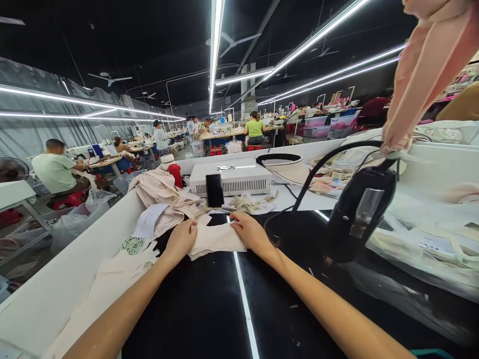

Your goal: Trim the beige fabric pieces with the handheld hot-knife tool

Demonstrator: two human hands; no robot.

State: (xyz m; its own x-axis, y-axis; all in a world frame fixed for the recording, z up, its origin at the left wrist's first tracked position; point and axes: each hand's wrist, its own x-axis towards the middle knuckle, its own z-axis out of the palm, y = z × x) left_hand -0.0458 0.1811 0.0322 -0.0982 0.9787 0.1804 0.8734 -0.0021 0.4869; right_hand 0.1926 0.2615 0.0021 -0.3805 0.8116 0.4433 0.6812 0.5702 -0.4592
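A small stack of cream fabric pieces (217,239) is stretched between my two hands, low over the glossy black tabletop (198,304). My left hand (183,237) grips the stack's left end, thumb against the fingers. On the opposite end, my right hand (250,230) pinches the far right corner between thumb and fingers. Layered edges show along the front of the stack. Just beyond it, a dark phone (214,190) stands upright against a white metal box (239,177).
Left of my hands lie heaped cream fabric (164,192), a paper slip (149,220) and green cord (132,245). A black cutting machine (362,214) with a cable stands at right, near bagged pieces (434,244). Pink cloth (422,75) hangs above. Several people sit at sewing tables beyond.
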